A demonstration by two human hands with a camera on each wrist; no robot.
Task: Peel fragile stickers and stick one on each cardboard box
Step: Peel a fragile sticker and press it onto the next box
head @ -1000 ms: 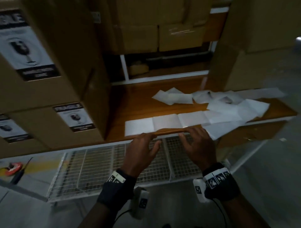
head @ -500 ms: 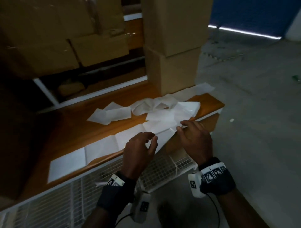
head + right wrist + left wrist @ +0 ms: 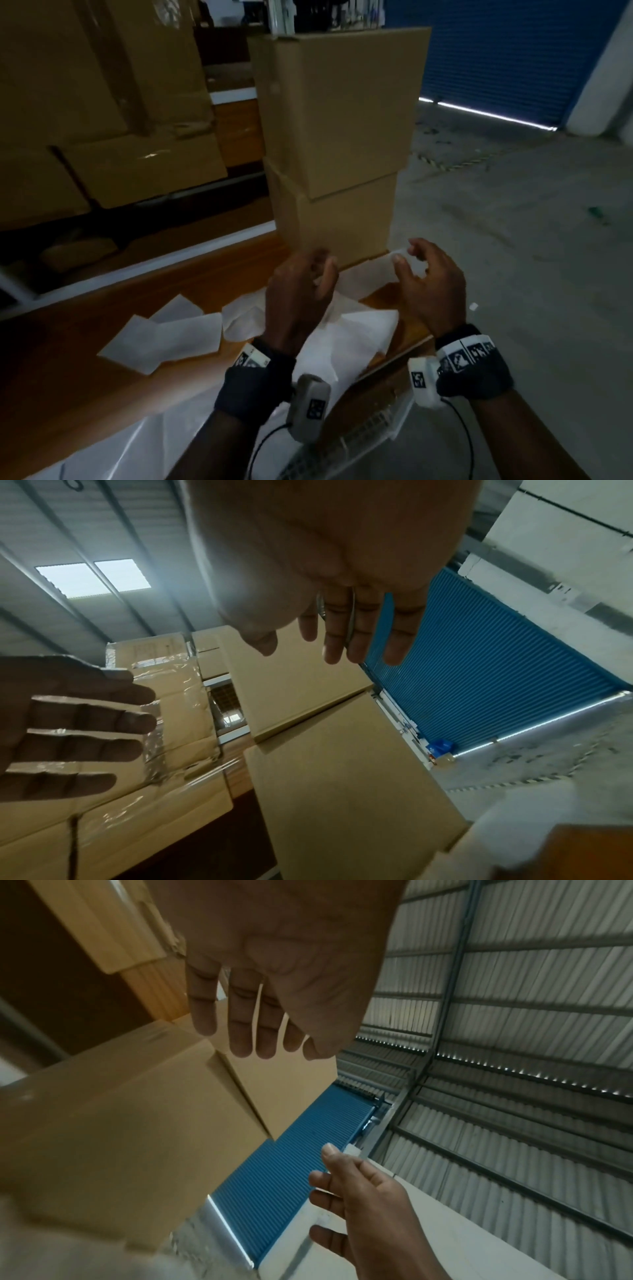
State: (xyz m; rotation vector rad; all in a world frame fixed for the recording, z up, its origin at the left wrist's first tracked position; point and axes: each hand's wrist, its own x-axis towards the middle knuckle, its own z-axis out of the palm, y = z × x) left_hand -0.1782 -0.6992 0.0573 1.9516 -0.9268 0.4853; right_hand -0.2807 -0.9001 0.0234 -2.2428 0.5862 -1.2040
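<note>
On the wooden tabletop (image 3: 85, 349), the loose white sticker-backing sheets (image 3: 164, 337) lay scattered, with a bigger crumpled pile (image 3: 352, 334) under the hands and no printed sticker visible among them. Compared with a second earlier, both hands had lifted off the long sheet strip at the front edge and moved right, toward the two plain brown cardboard boxes (image 3: 337, 137) stacked at the tabletop's end. The left hand (image 3: 298, 301) hovered just above the pile, grip released, fingers straight in the left wrist view, holding nothing. The right hand (image 3: 428, 284) was also released, fingers loosely spread near the lower box (image 3: 329, 222), apart from it; a white paper edge showed by its fingertips (image 3: 399, 260), contact unclear. Neither box face in view carried a sticker. Judgement: the person had shifted from handling the strip to the unlabelled stack, so a sticker had yet to be peeled for these boxes.
</note>
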